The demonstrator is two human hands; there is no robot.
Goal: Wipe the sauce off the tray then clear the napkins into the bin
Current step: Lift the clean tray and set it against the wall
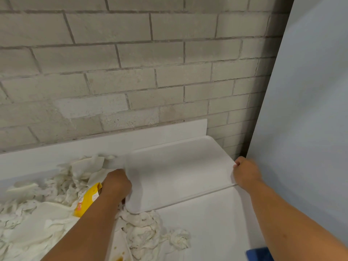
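A white tray [178,172] lies on the white counter, its surface looking clean. My left hand [115,183] grips its left edge and my right hand [245,171] grips its right edge. Crumpled white napkins [56,187] are heaped on the counter to the left of the tray, and more napkins [150,228] lie in front of it. A smear of brown sauce [118,258] shows at the bottom edge, on what looks like a second white tray under my left forearm. No bin is in view.
A yellow packet [87,199] lies among the napkins beside my left wrist. A grey brick wall [131,72] rises behind the counter. A pale panel [310,110] stands close on the right. A blue object [259,254] pokes in at the bottom right.
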